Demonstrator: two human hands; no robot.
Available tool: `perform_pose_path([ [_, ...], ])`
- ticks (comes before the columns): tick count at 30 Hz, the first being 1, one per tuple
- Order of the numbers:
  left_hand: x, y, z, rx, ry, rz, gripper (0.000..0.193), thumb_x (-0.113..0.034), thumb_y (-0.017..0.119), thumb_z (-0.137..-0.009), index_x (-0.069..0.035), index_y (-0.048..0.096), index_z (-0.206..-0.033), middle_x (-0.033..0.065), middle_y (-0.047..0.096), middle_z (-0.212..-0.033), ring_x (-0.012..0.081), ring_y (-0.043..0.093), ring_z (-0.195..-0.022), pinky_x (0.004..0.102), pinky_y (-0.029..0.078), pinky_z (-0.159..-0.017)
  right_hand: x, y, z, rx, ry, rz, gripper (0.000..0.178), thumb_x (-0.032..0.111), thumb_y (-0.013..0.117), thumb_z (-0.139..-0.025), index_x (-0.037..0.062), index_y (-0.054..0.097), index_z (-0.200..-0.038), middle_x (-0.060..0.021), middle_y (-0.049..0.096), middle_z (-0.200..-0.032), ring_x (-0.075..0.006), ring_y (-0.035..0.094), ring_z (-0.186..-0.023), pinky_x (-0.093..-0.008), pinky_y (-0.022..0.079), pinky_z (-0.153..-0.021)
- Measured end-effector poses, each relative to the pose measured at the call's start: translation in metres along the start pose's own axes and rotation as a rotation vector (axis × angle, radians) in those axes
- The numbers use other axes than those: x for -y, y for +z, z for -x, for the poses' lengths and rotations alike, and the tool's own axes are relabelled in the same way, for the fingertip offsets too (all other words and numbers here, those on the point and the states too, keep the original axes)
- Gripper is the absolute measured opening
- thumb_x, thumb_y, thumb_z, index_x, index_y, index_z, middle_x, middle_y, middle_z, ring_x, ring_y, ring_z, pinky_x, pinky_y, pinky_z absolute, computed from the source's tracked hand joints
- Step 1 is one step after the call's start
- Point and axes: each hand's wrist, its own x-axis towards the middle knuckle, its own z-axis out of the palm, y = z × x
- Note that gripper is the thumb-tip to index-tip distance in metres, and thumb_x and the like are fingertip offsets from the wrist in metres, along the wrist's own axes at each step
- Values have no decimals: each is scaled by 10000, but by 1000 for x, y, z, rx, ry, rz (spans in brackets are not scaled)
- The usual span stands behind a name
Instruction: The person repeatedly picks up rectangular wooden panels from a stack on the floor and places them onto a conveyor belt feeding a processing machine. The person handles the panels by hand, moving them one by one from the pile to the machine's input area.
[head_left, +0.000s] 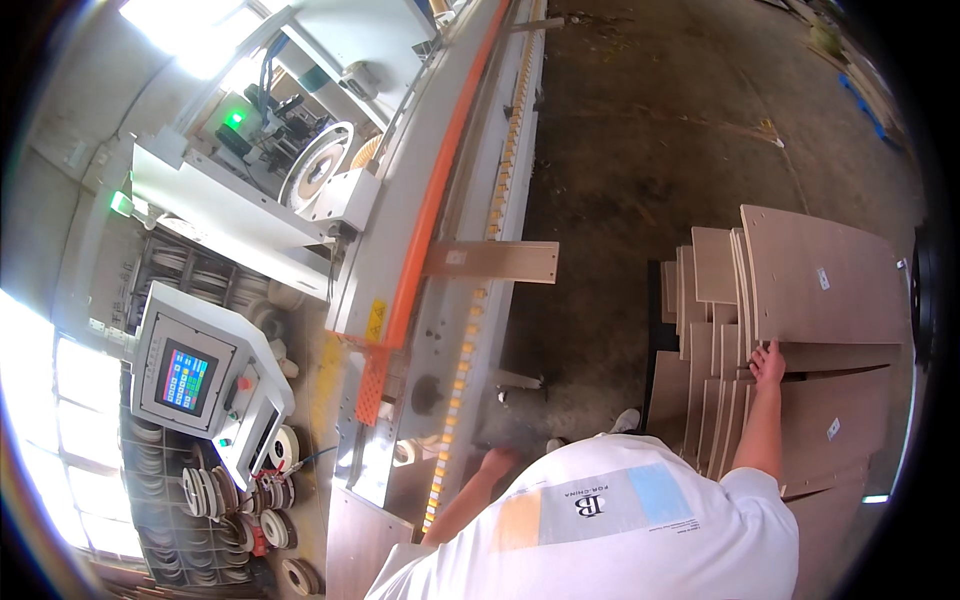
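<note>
My right hand is closed on the lower near corner of a large wood-grain panel. That panel lies on top of a stack at the right and carries a small white label. Beneath my hand, a second labelled panel spreads toward the lower right. My left hand hangs beside the machine's roller track, its fingers smeared and partly hidden. A narrow wood-grain board sticks out of the machine across the track, with small holes at its outer end.
An edge-banding machine with an orange rail runs along the left. Its control screen is lit. Rolls of banding fill racks at the lower left. Another panel stands by my left arm. Concrete floor lies between machine and stack.
</note>
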Motion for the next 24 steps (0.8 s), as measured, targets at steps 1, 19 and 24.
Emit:
perform_pose_path([
  [1, 12, 0, -15, -76, 221, -203, 323, -312, 567, -961, -151, 719, -1197, 142, 748, -1037, 316, 726, -927, 433, 581, -806, -3, -9, -16, 5, 2, -35, 735, 626, 589, -963, 72, 490, -1436, -77, 675, -1322, -151, 682, -979, -308, 499, -682],
  [19, -51, -28, -57, 250, -118, 366, 293, -258, 573, -1009, -98, 641, -1245, 96, 695, -1199, 225, 677, -1058, 388, 577, -838, -17, 6, 1, 27, -97, -168, 396, 373, 662, -993, 8, 570, -1120, -131, 652, -1028, -255, 730, -895, -359, 569, -608],
  [24, -71, -50, -95, 325, -63, 647, 291, -241, 571, -1024, -78, 621, -1259, 100, 691, -1198, 226, 672, -1067, 396, 575, -856, -57, 14, 83, 77, -51, -152, 359, 356, 631, -1026, 21, 579, -1144, -122, 671, -1040, -238, 735, -882, -309, 550, -542],
])
